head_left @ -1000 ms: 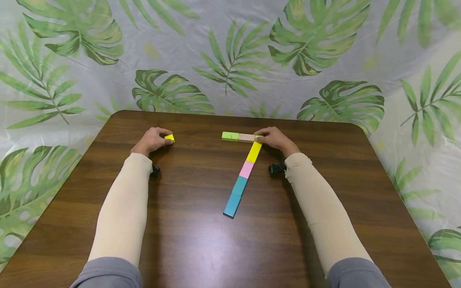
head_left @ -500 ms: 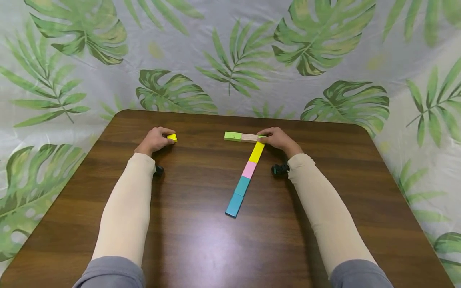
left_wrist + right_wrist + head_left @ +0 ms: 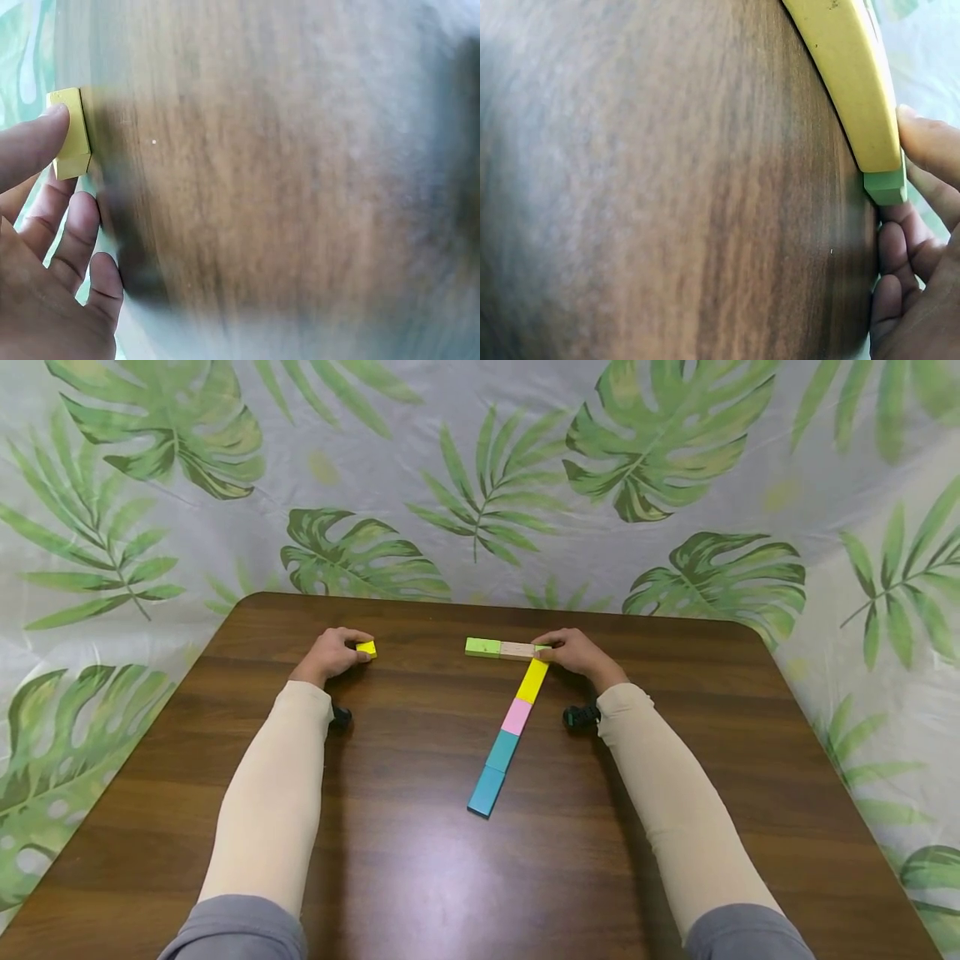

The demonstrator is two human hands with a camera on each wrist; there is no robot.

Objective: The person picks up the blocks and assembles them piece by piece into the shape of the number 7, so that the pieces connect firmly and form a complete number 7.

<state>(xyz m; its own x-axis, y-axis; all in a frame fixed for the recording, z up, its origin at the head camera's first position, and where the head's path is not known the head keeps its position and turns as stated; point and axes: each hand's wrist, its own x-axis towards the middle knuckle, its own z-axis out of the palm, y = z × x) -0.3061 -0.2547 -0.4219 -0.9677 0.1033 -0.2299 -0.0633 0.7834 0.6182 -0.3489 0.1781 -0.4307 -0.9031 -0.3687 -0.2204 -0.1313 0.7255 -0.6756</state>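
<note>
In the head view my left hand (image 3: 328, 655) pinches a small yellow block (image 3: 367, 649) between thumb and fingers at the table's far left. The left wrist view shows the thumb across this yellow block (image 3: 79, 133), the other fingers curled below. My right hand (image 3: 577, 655) pinches a green block (image 3: 886, 188) where two rows of blocks meet. Left of it, end to end, lie a plain wood block (image 3: 517, 649) and a light green block (image 3: 482, 647). From that corner a slanting row runs nearer: a long yellow block (image 3: 532, 681), a pink block (image 3: 516, 717) and two teal blocks (image 3: 501, 751).
The brown wooden table (image 3: 405, 718) has rounded far corners. Behind it hangs a pale leaf-print sheet (image 3: 517, 460). A gap of bare tabletop lies between the left hand's block and the light green one. Dark wrist cameras (image 3: 579, 717) sit under both wrists.
My left hand has slid a little to the right with the yellow block, closer to the light green block. My right hand and the rows have stayed in place.
</note>
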